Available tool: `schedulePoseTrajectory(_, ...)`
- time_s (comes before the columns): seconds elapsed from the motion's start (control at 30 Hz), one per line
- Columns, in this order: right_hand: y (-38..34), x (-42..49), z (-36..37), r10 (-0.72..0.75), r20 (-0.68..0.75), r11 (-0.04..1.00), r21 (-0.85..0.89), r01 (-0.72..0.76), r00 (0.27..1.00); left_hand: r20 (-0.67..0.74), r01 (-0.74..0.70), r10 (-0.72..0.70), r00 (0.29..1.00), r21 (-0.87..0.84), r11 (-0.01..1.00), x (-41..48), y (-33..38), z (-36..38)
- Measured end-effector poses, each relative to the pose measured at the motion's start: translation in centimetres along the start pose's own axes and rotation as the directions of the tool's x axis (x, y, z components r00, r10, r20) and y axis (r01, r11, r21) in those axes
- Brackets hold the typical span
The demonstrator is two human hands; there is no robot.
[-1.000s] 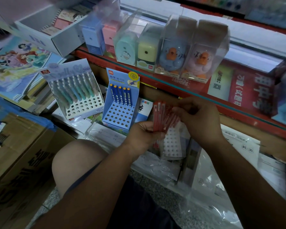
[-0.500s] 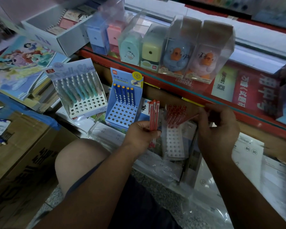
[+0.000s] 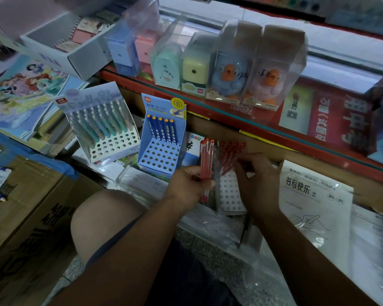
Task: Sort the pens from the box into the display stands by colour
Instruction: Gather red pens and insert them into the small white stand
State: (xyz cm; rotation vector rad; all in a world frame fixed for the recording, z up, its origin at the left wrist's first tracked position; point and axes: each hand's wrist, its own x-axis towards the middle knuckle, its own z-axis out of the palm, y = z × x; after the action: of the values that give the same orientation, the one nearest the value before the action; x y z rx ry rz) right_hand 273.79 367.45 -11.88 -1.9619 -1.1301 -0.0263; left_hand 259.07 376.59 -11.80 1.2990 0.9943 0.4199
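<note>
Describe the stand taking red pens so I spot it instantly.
Find the red shelf edge under the duck sharpeners. Three holed stands sit below; take the rightmost stand, by the right hand. It alone holds red pens; the others hold teal and blue.

Light dim and bluish. Long red-edged shelf (image 3: 263, 130) crosses the view, with a brown wooden front below. Speckled grey floor (image 3: 208, 246) underfoot. Cardboard carton (image 3: 31, 206) with blue tape on the left, picture books (image 3: 27, 91) stacked behind it.
</note>
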Motion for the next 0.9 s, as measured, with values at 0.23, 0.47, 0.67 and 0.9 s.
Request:
schedulePoseTrajectory(0.23,0.0,0.6,-0.1,-0.013,-0.007,1.0,0.008,0.013,1.0,-0.006,0.018,-0.018,1.0,-0.014,1.0,0.2,-0.3,0.2)
schedulePoseTrajectory(0.47,1.1,0.3,1.4,-0.055,0.094,0.997,-0.051,0.06,0.994,0.005,0.016,-0.016,1.0,-0.025,1.0,0.2,-0.1,0.4)
schedulePoseTrajectory(0.67,0.5,0.4,1.0,-0.114,0.156,0.991,-0.049,0.123,0.981,0.034,-0.005,0.005,0.999,0.009,1.0,0.0,-0.2,0.3)
schedulePoseTrajectory(0.9,-3.0,0.2,-2.8,0.159,0.237,0.918,0.321,-0.231,0.958,0.206,-0.019,0.007,0.979,0.054,0.998,-0.6,-0.4,1.0)
